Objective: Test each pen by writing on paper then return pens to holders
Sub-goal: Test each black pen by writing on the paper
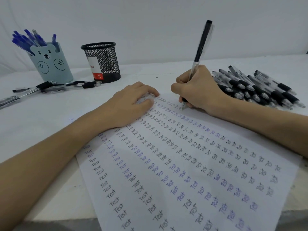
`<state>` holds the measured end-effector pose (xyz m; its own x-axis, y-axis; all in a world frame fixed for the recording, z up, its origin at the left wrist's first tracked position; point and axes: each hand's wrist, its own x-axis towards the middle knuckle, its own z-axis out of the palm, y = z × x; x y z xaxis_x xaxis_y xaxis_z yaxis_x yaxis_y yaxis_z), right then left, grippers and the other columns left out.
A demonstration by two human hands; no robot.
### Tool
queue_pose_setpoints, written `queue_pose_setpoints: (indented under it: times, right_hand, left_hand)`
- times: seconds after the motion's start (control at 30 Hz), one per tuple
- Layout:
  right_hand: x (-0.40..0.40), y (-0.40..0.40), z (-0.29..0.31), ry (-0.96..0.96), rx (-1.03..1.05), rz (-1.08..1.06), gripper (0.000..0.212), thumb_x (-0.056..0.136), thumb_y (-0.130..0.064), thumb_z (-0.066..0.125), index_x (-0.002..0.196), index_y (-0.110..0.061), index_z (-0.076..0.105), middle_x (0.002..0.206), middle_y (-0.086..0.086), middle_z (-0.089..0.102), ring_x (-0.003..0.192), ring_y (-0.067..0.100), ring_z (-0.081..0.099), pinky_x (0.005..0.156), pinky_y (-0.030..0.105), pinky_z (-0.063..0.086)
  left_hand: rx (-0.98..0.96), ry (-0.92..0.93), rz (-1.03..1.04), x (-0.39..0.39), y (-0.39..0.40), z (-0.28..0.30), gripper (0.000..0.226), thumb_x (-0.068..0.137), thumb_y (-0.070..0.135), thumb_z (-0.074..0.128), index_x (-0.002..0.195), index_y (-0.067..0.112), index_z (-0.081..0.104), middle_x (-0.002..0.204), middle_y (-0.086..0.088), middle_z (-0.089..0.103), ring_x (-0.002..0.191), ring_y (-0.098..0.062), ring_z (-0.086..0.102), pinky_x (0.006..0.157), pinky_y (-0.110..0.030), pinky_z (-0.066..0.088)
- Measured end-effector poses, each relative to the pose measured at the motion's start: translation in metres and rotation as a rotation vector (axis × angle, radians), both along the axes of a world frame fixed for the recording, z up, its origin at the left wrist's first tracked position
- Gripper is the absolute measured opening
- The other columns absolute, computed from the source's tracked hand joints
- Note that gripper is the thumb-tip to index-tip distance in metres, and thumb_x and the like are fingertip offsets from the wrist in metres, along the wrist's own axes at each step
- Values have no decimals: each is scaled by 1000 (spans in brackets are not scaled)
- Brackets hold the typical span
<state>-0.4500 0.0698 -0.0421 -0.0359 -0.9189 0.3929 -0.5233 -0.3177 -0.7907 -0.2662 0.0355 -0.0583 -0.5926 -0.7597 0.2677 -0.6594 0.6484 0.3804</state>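
A white sheet of paper (175, 164) covered with rows of the word "Test" in black and blue lies in front of me. My right hand (200, 92) grips a black pen (200, 47) upright, its tip touching the paper's far edge. My left hand (131, 104) rests flat on the paper's upper left part, fingers spread. A grey bear-faced holder (51, 64) at the far left carries several blue pens. Beside it stands a black mesh holder (103, 62) with a white and red card inside.
A heap of several black pens (256, 87) lies at the right, behind my right hand. A few black pens (50, 87) lie loose on the white table in front of the two holders. A pale wall rises behind the table.
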Motion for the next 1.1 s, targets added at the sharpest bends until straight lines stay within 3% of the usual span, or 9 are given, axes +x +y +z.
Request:
queue_pose_setpoints:
  times: [0.1,0.27,0.4,0.53,0.73,0.87,1.0,1.1]
  right_hand:
    - [0,2,2,-8,17,-9,45,76,5,49,39,-11,29,41,8,37,22,6,34,32,13,25]
    - [1,3,3,-1,14,-17,43,76,6,48,42,-10,28,47,9,35,22,5,38,31,14,24]
    - [1,2,3,-27,36,-39,54,75,4,50,29,-17,29,33,4,37,22,6,33,30,12,23]
    - [1,5,3,-30,32,-45,45,76,5,49,40,-11,28,45,8,39,22,5,37,29,12,24]
    - [0,3,3,-41,37,-72,50,74,5,49,33,-15,28,33,3,35,21,6,33,30,11,22]
    - [0,1,3,-52,41,-97,44,76,5,49,42,-12,29,40,5,32,23,4,39,31,12,22]
    - [-7,-2,9,-263,194,-102,33,80,-7,57,50,-10,44,33,1,44,25,12,27,35,12,21]
    - [-13,-3,18,-238,299,-23,42,80,-13,60,42,-12,44,35,0,41,32,15,30,37,16,24]
  left_hand:
    - [2,-2,1,0,0,0,43,83,44,34,121,36,53,118,16,46,109,-4,42,90,-25,31]
    - [0,3,-2,0,1,0,44,83,44,34,121,35,53,119,15,47,109,-2,41,87,-21,28]
    - [1,3,-1,0,1,0,44,83,44,34,121,34,53,123,13,48,113,-5,42,92,-24,31]
    - [2,-2,3,-1,1,0,44,82,44,34,121,35,53,122,13,48,113,-5,42,92,-24,30]
    - [6,6,2,0,1,0,44,82,44,34,121,34,53,123,13,48,113,-4,42,91,-23,30]
    - [6,6,3,-1,2,1,44,82,44,34,121,34,53,123,12,48,114,-5,42,93,-24,30]
    - [15,7,8,-2,4,3,44,81,45,35,120,35,54,123,11,49,115,-6,43,96,-25,31]
    - [22,4,11,-2,5,5,46,81,47,35,120,34,54,125,11,49,116,-4,42,98,-25,31]
